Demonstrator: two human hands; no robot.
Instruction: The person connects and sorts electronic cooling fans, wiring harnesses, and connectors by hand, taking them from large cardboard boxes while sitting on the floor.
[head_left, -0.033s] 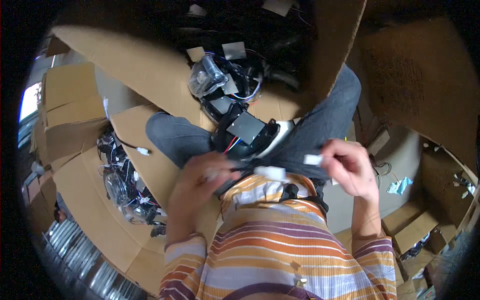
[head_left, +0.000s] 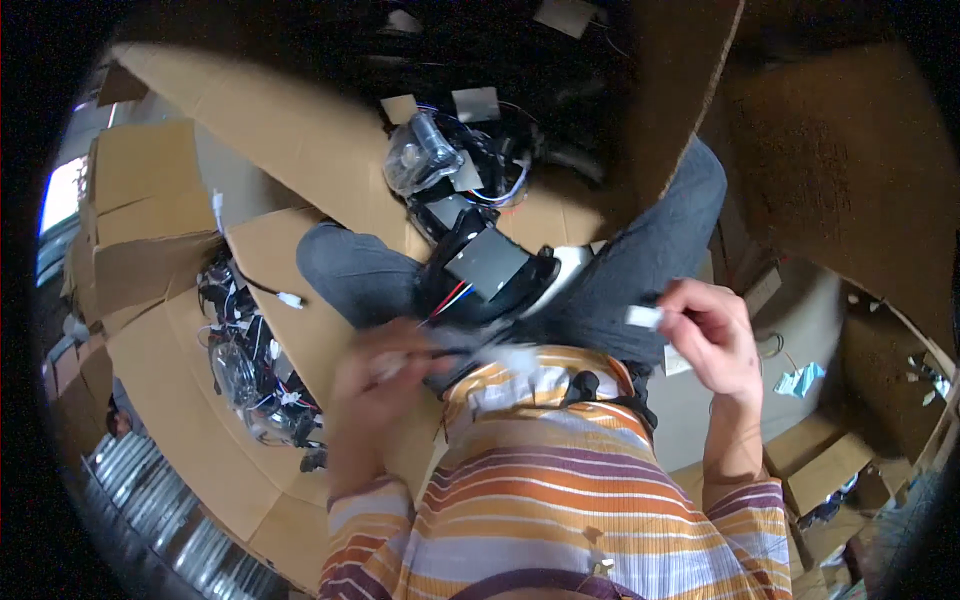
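Observation:
My left hand [head_left: 385, 370], smeared by motion, is closed with a dark cable [head_left: 455, 350] running out of its fingers. A blurred white piece [head_left: 515, 358] shows near the cable's end, above my lap. My right hand [head_left: 718, 335] pinches a small white tag-like piece [head_left: 643, 317] between thumb and fingertips, apart from the left hand. Between my legs sits a black moulded part [head_left: 535, 275] bearing a grey square plate [head_left: 488, 263]. Red, white and blue wires [head_left: 450, 300] lead from it toward my left hand.
Beyond lie black parts with wires [head_left: 490, 160] and a clear bagged piece [head_left: 420, 155]. A cardboard box [head_left: 180, 370] at left holds several wired black parts. A cable with a white connector [head_left: 290, 299] hangs over its edge. Tall cardboard [head_left: 830, 170] stands at right, near a light-blue crumpled item [head_left: 800, 378].
My left hand has shifted slightly left, and the blurred white piece has moved left with it. My right hand has moved slightly right, still pinching its white piece.

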